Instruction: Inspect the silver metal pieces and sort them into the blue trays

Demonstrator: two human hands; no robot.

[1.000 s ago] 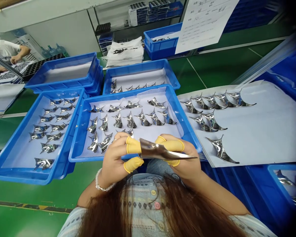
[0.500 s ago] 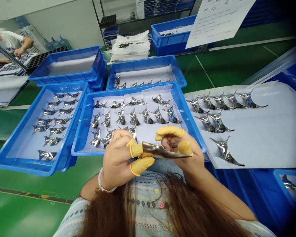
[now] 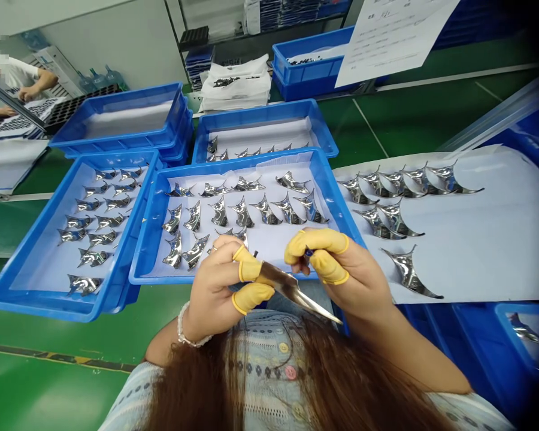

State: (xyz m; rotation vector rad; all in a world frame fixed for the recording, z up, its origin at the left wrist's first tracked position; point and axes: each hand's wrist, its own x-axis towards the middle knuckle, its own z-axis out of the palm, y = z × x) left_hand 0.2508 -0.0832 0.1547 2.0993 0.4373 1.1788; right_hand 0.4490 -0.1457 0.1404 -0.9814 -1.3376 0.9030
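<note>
My left hand (image 3: 222, 290), with yellow finger cots on its thumb and fingers, pinches a curved, shiny metal piece (image 3: 285, 282) at its broad end. The piece's pointed end slants down to the right, in front of my body. My right hand (image 3: 341, 266) is closed beside it, apart from the metal, with yellow-covered thumb and index finger pressed together. A small dark bit shows between those fingertips, too small to name. Behind both hands lies a blue tray (image 3: 137, 272) lined with white paper and holding rows of similar metal pieces (image 3: 266, 211).
On the left stands another blue tray (image 3: 40, 302) of metal pieces. More blue trays (image 3: 117, 134) are stacked behind. White paper (image 3: 485, 257) on the right carries several metal pieces (image 3: 412, 272). A paper sheet (image 3: 395, 42) hangs at upper right. A co-worker's arm (image 3: 45, 81) shows at far left.
The metal piece has tilted, its pointed end swinging down and toward my body. My right hand has moved off its tip and closed, thumb and index finger together.
</note>
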